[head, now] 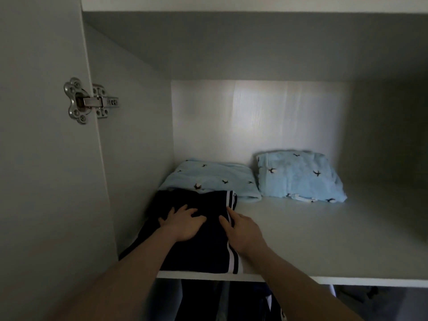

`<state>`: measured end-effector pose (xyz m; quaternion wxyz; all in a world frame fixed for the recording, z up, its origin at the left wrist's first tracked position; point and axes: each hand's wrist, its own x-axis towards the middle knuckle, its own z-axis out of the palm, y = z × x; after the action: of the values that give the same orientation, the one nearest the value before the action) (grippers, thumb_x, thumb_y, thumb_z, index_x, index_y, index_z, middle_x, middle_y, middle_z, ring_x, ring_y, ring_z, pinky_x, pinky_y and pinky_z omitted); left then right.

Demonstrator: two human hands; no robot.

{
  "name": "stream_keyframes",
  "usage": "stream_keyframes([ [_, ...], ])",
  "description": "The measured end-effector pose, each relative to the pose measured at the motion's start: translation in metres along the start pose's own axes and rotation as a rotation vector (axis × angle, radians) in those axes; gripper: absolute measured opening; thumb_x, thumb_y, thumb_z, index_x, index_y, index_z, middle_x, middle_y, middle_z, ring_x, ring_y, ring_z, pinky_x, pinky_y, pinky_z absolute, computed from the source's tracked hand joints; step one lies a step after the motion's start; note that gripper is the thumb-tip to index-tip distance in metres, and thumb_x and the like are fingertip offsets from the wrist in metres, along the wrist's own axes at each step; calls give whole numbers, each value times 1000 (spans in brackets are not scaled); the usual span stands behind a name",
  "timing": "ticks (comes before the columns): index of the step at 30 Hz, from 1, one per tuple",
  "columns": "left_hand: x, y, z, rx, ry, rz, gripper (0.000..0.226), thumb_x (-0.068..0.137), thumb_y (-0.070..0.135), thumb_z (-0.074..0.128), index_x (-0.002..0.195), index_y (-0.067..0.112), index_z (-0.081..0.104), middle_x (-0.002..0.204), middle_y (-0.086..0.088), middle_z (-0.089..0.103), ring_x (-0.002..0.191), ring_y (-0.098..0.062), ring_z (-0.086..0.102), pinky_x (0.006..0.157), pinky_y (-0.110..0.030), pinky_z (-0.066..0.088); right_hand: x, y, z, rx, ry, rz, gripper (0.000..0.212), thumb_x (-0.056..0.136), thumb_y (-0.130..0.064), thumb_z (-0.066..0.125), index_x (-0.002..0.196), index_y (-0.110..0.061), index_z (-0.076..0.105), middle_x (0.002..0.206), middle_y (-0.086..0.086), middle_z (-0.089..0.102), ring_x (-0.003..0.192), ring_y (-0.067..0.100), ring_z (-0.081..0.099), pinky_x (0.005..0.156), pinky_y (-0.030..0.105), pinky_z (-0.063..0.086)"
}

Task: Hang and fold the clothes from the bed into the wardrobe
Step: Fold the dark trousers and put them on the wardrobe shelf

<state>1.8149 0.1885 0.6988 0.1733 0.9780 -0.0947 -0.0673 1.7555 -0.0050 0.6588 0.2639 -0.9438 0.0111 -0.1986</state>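
A folded dark garment [199,237] with white stripes along its right edge lies at the near left of the wardrobe shelf [324,239], its near edge level with the shelf's front lip and its left side close to the wardrobe's side wall. The left hand [185,224] rests flat on top of it, fingers spread and fairly straight, pressing the cloth rather than gripping it. The right hand [240,230] lies on the garment's striped right edge with its fingers extended along the stripe, touching the fabric; no curl around the cloth shows, so it holds nothing. Both bare forearms reach in from the near side. Just beyond the dark garment, touching or slightly under its far edge, sits a folded light blue garment [213,179] printed with small dark bird shapes. A second folded light blue piece [298,177] of the same print lies to its right, just beside it, against the back wall. On the far left, a metal hinge [88,100] joins the open door to the cabinet side. Below the shelf, dark hanging clothes [201,300] are dimly visible.
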Motion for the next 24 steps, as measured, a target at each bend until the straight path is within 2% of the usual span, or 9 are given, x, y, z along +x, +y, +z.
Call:
stream_keyframes([
  [5,1,2,-4,-4,-38,-2,73,93,70,34,160,43,24,173,8,4,158,-33,-2,119,-69,0,-6,-1,-8,96,-89,58,66,101,-67,33,156,-31,38,136,4,65,122,25,60,92,29,42],
  [12,2,2,-3,16,-19,-17,74,92,71,31,160,43,25,173,6,5,158,-33,0,119,-68,1,-32,-8,-19,176,-105,27,47,105,-55,33,138,-27,53,120,6,71,108,26,65,90,33,49],
  [14,-5,1,0,68,82,5,70,93,67,28,157,39,36,170,3,18,156,-34,8,120,-66,5,-46,-11,-25,260,-145,59,40,105,-53,34,136,-35,55,118,3,72,105,20,66,94,32,50],
  [15,-11,1,3,100,176,30,65,95,63,28,152,35,46,166,1,29,155,-33,14,121,-64,7,-55,-13,-30,317,-166,79,34,105,-53,35,133,-48,54,115,-5,73,106,13,66,94,28,50],
  [17,-26,5,6,159,407,123,51,100,50,33,135,26,63,152,1,50,150,-30,28,124,-56,14,-70,-13,-43,438,-188,99,26,105,-52,38,116,-71,51,107,-28,68,106,-7,63,88,9,46],
  [18,-35,9,8,149,492,187,44,102,42,37,128,24,67,146,2,57,146,-28,35,124,-51,19,-79,-13,-52,473,-204,108,27,106,-50,40,117,-73,48,112,-35,63,107,-16,59,88,3,44],
  [19,-45,16,11,82,542,252,37,102,36,43,125,22,69,141,2,61,142,-25,41,123,-46,24,-91,-12,-62,498,-218,118,30,106,-47,43,130,-66,45,126,-32,58,113,-18,55,96,4,42],
  [21,-73,38,20,-148,549,374,31,100,26,55,126,19,70,141,0,62,138,-24,46,120,-36,31,-113,-2,-84,529,-226,148,49,107,-41,48,154,-37,38,152,-6,47,136,2,46,111,16,35],
  [24,-130,80,44,-352,437,531,36,98,23,65,134,22,65,152,4,48,144,-16,34,119,-22,20,-153,19,-123,557,-163,154,52,103,-29,59,153,-27,42,154,1,43,137,14,46,103,16,38],
])
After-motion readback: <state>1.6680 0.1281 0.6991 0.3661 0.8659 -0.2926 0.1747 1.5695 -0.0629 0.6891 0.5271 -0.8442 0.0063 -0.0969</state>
